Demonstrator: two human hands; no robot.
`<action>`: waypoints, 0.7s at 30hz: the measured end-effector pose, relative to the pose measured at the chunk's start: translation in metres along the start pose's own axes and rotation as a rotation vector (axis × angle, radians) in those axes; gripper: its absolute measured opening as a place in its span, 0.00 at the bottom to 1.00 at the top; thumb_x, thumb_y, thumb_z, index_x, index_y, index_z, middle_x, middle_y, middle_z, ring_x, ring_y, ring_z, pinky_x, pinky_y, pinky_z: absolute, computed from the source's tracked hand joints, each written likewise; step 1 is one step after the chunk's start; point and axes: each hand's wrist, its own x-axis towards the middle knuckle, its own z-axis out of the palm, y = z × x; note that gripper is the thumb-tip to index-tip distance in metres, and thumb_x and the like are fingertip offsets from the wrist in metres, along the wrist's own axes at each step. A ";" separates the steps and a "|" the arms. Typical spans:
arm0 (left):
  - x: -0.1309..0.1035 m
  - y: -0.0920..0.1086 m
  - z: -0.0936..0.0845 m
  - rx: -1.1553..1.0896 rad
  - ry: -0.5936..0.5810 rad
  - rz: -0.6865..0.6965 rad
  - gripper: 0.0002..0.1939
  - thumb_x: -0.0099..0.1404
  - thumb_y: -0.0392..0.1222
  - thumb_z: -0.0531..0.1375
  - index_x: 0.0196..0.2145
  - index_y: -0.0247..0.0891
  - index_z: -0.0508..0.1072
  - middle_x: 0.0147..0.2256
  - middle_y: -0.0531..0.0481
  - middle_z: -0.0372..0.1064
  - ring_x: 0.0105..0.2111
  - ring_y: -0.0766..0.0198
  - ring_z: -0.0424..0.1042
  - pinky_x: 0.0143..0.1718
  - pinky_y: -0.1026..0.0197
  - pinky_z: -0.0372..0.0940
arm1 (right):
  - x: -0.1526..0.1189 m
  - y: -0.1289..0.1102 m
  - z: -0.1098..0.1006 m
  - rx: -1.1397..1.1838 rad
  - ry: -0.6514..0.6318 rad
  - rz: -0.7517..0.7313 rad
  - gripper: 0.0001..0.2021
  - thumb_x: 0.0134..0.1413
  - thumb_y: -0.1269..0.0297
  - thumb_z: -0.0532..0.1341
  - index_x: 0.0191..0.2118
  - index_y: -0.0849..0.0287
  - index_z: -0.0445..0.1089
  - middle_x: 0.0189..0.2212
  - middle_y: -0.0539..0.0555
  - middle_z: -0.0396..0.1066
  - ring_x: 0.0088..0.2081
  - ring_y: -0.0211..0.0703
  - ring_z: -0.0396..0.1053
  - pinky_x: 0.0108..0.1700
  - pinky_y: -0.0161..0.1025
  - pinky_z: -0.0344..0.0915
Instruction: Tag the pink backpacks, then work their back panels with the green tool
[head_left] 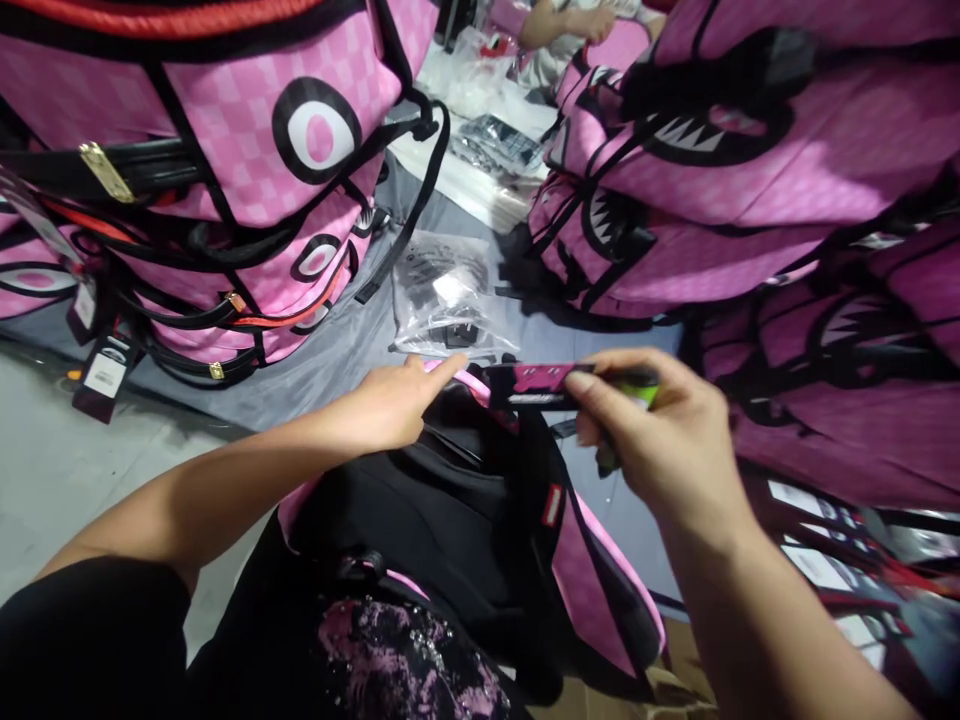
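A black and pink backpack lies in front of me against my lap, its black padded back and straps facing up. My left hand is closed at its top edge, by the pink piping, with the fingertips partly hidden. My right hand pinches a black hang tag with a pink print, held over the bag's top right. A bright green and black object is also in that hand; its kind is mostly hidden by the fingers.
Pink backpacks with eye prints are stacked at left, and pink ones with teeth prints at right. A clear plastic bag lies on the grey table cover. Loose tags lie at lower right. Another person's hand shows at the back.
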 end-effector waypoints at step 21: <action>-0.040 0.026 0.008 -0.231 0.500 0.394 0.08 0.67 0.39 0.59 0.43 0.41 0.74 0.46 0.51 0.74 0.57 0.58 0.63 0.66 0.42 0.40 | -0.059 -0.012 0.020 -0.455 -0.186 -0.555 0.08 0.59 0.66 0.59 0.43 0.50 0.71 0.33 0.50 0.77 0.31 0.41 0.75 0.32 0.36 0.69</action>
